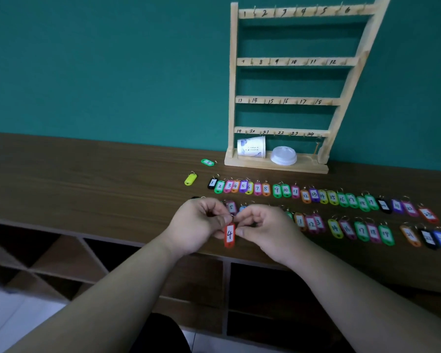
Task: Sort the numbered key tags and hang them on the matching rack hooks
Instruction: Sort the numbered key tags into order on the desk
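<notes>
**Both hands on red tag 4 at the counter's front edge**

A teal wall (112,59) fills the background, and a long dark wooden counter (87,174) runs along it, with open shelving (61,256) beneath. A pale wooden rack (233,72) stands on the counter against the wall, right of centre. Its four rails carry hooks hand-numbered 1 to 24. On the rack's base a paper cup (251,147) lies on its side, just beside a white lid (283,156).

Two rows of coloured key tags stretch rightward in front of the rack. The back row (313,194) reads from 1 upward. The front row (362,230) lies nearer the edge, and the hands cover its left end.

The left hand (196,230) and right hand (267,230) meet over the front edge of the counter. Both have their fingers curled and pinch the ring end of the red tag (229,235) marked 4, which hangs upright between them, above the surface.

A yellow tag (190,179) lies alone left of the back row. A green tag (208,162) rests near the rack's left foot.
</notes>
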